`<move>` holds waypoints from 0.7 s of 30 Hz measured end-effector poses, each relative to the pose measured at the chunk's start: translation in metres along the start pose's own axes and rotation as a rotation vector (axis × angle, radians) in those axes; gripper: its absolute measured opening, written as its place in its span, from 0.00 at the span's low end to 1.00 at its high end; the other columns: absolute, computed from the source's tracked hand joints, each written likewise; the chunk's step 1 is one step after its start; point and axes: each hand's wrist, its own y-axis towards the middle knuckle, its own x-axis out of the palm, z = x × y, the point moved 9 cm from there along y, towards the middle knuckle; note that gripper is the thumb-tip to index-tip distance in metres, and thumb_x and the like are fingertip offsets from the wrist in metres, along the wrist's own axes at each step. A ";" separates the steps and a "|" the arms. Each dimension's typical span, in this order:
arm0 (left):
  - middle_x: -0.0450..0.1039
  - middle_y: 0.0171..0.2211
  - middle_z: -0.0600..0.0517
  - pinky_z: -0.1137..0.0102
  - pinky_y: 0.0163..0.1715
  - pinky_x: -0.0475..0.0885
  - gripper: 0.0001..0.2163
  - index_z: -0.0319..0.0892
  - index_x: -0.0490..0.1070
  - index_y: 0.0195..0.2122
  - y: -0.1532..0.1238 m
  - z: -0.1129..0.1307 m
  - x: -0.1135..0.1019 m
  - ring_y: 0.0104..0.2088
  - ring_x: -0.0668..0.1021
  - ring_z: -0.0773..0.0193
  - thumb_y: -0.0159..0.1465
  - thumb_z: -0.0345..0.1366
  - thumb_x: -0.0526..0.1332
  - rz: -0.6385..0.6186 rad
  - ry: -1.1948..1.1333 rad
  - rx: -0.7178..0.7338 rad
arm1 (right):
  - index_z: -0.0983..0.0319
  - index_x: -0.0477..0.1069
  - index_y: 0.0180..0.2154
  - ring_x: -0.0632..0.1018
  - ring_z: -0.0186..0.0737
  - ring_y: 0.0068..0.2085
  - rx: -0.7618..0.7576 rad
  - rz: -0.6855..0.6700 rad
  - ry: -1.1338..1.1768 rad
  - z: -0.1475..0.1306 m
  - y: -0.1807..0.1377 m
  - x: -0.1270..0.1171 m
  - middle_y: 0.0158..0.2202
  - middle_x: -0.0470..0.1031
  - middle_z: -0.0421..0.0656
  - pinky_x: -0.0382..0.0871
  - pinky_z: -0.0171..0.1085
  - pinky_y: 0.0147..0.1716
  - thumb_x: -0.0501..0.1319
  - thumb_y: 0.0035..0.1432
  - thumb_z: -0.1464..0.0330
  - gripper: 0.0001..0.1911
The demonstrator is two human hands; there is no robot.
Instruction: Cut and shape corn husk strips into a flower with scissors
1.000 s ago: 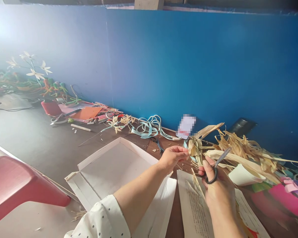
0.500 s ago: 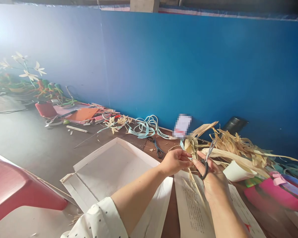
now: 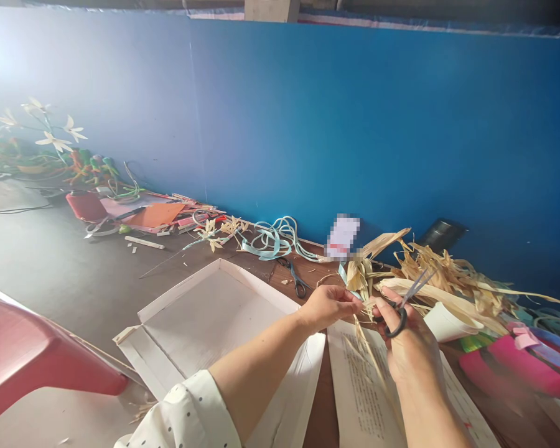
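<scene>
A small strip of corn husk [image 3: 368,303] is pinched by the left hand [image 3: 329,306] and touched by the right hand [image 3: 413,342], where scissors [image 3: 396,323] are held too, above the tabletop [image 3: 325,398]. Some pale flowers [image 3: 210,234] look finished, but the strip seems not yet done, and many dried husks [image 3: 441,270] nearby look unused.

A head-worn camera looks forward and down across the nearby tabletop [image 3: 107,280].

Brown tabletop [image 3: 323,404]: white cardboard tray [image 3: 214,317], printed sheet [image 3: 354,392], scissors [image 3: 295,274], dried husks [image 3: 441,269].
</scene>
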 end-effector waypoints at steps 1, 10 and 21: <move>0.69 0.25 0.53 0.74 0.29 0.61 0.17 0.36 0.74 0.29 0.000 0.000 0.000 0.25 0.67 0.73 0.49 0.47 0.68 -0.004 -0.007 0.001 | 0.60 0.74 0.50 0.70 0.33 0.22 0.002 -0.004 -0.002 0.000 -0.001 0.000 0.22 0.72 0.38 0.59 0.30 0.15 0.73 0.37 0.58 0.35; 0.72 0.27 0.51 0.72 0.34 0.67 0.21 0.36 0.75 0.30 -0.002 0.002 0.004 0.27 0.71 0.71 0.47 0.51 0.68 -0.012 -0.071 -0.027 | 0.62 0.75 0.46 0.72 0.35 0.24 -0.056 -0.028 0.012 -0.009 -0.009 0.000 0.25 0.74 0.39 0.64 0.34 0.23 0.73 0.37 0.61 0.30; 0.72 0.28 0.50 0.71 0.37 0.67 0.20 0.35 0.74 0.29 -0.002 -0.001 0.010 0.28 0.72 0.70 0.45 0.48 0.71 -0.078 -0.104 -0.021 | 0.61 0.77 0.42 0.73 0.32 0.28 -0.018 -0.067 0.119 -0.007 -0.015 0.003 0.32 0.75 0.39 0.68 0.32 0.28 0.75 0.36 0.66 0.26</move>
